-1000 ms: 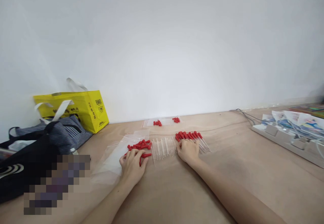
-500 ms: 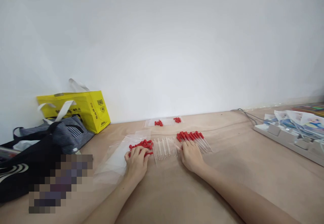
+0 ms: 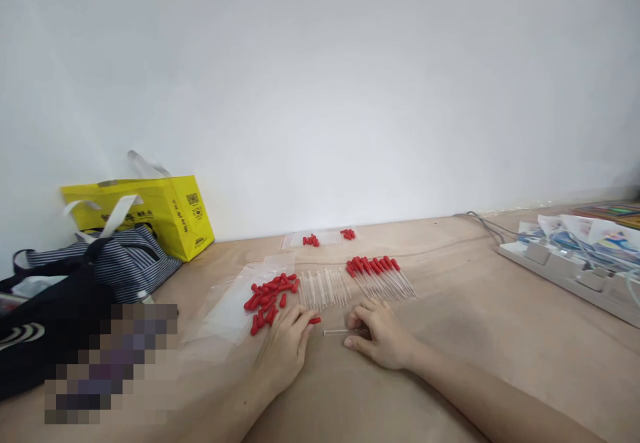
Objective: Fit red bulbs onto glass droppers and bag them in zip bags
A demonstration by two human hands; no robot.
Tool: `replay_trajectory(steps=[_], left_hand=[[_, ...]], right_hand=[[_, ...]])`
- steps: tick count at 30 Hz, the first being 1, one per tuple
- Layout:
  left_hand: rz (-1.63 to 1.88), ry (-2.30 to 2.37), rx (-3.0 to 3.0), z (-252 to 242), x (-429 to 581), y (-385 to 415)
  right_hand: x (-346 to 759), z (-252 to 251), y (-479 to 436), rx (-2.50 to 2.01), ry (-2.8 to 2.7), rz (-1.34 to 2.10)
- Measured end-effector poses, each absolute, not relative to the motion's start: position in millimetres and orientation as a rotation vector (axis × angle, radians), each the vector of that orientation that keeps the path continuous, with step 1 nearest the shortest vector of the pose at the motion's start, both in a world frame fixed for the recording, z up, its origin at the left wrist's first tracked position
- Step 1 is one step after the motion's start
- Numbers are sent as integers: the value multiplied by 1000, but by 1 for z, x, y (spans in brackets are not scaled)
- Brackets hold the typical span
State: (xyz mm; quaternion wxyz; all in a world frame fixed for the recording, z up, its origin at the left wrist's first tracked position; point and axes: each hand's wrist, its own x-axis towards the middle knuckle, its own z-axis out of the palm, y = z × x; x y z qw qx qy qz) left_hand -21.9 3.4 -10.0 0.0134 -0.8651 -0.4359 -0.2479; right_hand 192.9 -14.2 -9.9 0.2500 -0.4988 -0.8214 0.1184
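Between the fingers of my right hand [image 3: 379,335] is a thin glass dropper tube [image 3: 337,332], its bare end pointing left. My left hand [image 3: 289,339] is closed on a red rubber dropper bulb [image 3: 315,320], whose end juts out towards the tube; the two are apart. Beyond my left hand lies a loose pile of red bulbs [image 3: 270,293]. A row of bare glass tubes [image 3: 325,288] lies in the middle of the table. To its right, several droppers with red bulbs fitted [image 3: 380,275] lie side by side at a slant.
Clear plastic bags [image 3: 225,309] lie left of the bulbs. Another clear bag [image 3: 329,238] with red bulbs and tubes rests by the wall. At left stand a yellow bag [image 3: 195,219], a striped bag [image 3: 125,273] and a black bag [image 3: 55,329]. A power strip [image 3: 565,276] with cables is at right.
My right hand has drawn back from the finished droppers and now holds a glass tube. My left hand has come from the bulb pile towards me and right, with a bulb.
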Motion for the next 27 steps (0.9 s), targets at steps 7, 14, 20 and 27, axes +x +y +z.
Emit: replay_trajectory(steps=[7,14,20,27], left_hand=[[-785,-1402,-2665,-7,-19,2],[-798,-1422,-2695,-5,-15,-2],[-830,-1456,-2687,-6,-11,-5],[-891,-1403,-2693,-9,-12,-7]], right_hand=[[183,-24,-8,-1467,-2151,263],[181,-26,-9,-1287,-2015,403],[175,-25,-13,-1215,-2069,423],[176,-22,-19,-1168,-2194,109]])
